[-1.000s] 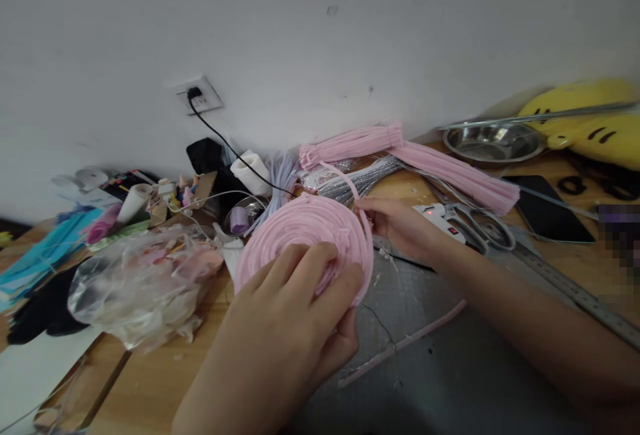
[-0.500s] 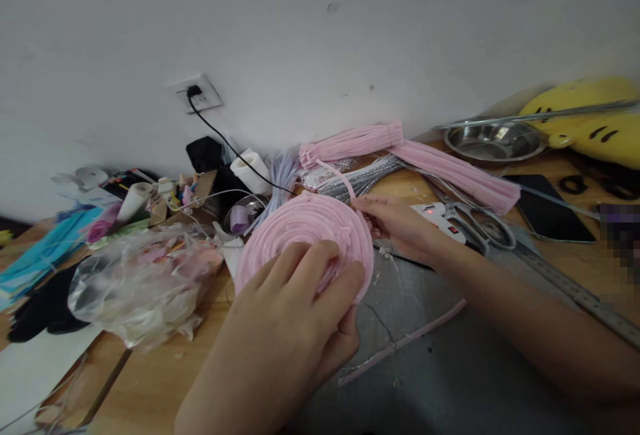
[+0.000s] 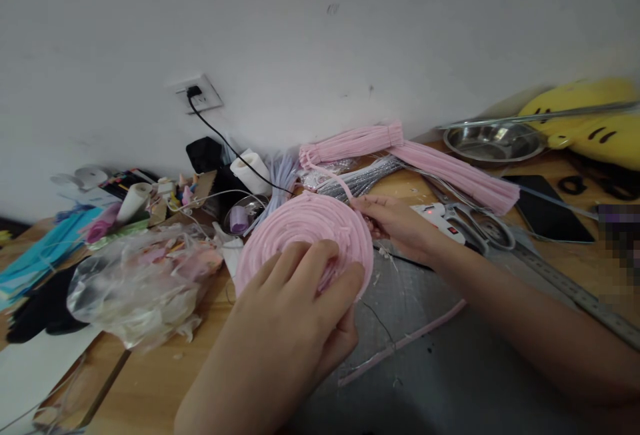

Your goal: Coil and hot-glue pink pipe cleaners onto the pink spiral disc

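Observation:
A round coil of pink pipe cleaners (image 3: pixel 280 228) is tilted up in front of me, wound in many rings. My left hand (image 3: pixel 300 302) grips it from the near side, fingers curled over its middle. At its right rim, my right hand (image 3: pixel 395 222) pinches a loose pink pipe cleaner (image 3: pixel 333 174) that sticks up and away from the coil. Beneath the coil, a single pink pipe cleaner (image 3: pixel 405 342) lies on the grey mat (image 3: pixel 450 368). My left hand hides part of the coil's centre and lower edge.
Behind are bundles of pink pipe cleaners (image 3: pixel 460 175) and silver ones (image 3: pixel 370 175). Scissors (image 3: pixel 470 222), a power strip (image 3: pixel 435 218), a metal ruler (image 3: pixel 575 292), a phone (image 3: pixel 547 208) and a steel bowl (image 3: pixel 495 142) lie right. A plastic bag of scraps (image 3: pixel 140 288) sits left.

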A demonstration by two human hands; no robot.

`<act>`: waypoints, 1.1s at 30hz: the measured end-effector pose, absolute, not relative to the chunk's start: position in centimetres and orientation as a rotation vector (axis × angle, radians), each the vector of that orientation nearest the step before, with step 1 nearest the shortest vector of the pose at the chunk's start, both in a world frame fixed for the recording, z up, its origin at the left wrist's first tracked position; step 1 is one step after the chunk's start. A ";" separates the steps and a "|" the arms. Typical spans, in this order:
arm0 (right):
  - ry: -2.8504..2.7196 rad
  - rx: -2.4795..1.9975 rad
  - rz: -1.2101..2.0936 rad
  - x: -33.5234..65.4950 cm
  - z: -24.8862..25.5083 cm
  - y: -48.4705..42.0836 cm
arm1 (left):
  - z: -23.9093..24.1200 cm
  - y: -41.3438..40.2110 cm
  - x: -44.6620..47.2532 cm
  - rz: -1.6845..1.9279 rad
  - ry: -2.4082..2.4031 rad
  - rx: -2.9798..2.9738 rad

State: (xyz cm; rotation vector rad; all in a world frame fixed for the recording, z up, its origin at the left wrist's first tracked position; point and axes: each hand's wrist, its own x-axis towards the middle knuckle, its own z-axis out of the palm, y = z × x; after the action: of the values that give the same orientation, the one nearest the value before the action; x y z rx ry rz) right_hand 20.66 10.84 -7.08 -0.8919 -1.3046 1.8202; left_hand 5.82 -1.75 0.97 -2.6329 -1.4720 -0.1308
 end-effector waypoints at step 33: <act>-1.583 -0.722 1.540 22.1 -5.1 11.0 | 1.8 -2.4 2.5 -0.251 -1.305 -2.713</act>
State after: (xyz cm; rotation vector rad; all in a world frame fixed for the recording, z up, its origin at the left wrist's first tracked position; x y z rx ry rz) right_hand 22.06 10.97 -5.07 -0.7223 -1.5827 1.5396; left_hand 2.51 -2.35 1.84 -2.7131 -1.3047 -0.2511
